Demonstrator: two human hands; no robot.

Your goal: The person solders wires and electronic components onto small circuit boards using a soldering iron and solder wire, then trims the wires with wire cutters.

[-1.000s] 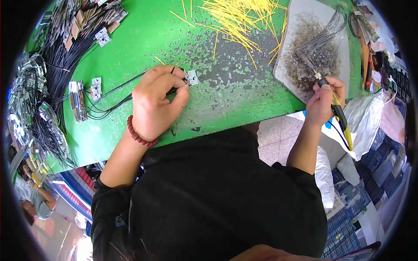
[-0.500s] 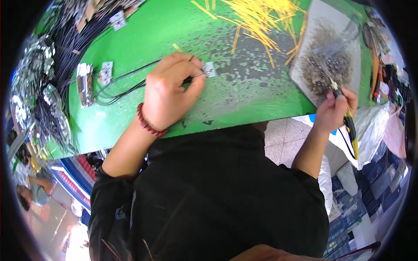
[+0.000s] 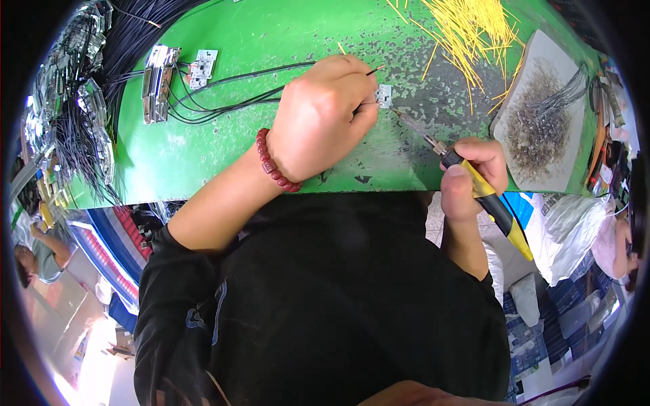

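Observation:
My left hand (image 3: 326,111), wearing a dark red bead bracelet, is closed over black wires (image 3: 233,111) near their ends. One wire end sticks out past the fingers. Just right of the fingertips a small white circuit board (image 3: 384,96) lies on the green table. The wires run left to a shiny metal-cased piece (image 3: 158,88), beside a second white board (image 3: 202,69). My right hand (image 3: 474,177) grips a yellow and black soldering iron (image 3: 493,208). Its thin tip points at the first board, very close; whether they touch I cannot tell.
Yellow wire pieces (image 3: 474,37) lie in a pile at the far right. A pale slab (image 3: 542,51) with dark residue and fine wires sits right of my right hand. Silver parts and a thick black wire bundle (image 3: 145,30) fill the left. A person (image 3: 51,254) is beyond the left edge.
My right hand has brought the soldering iron left, from over the pale slab to beside the small board. My left hand stays closed on the wires. The view has shifted.

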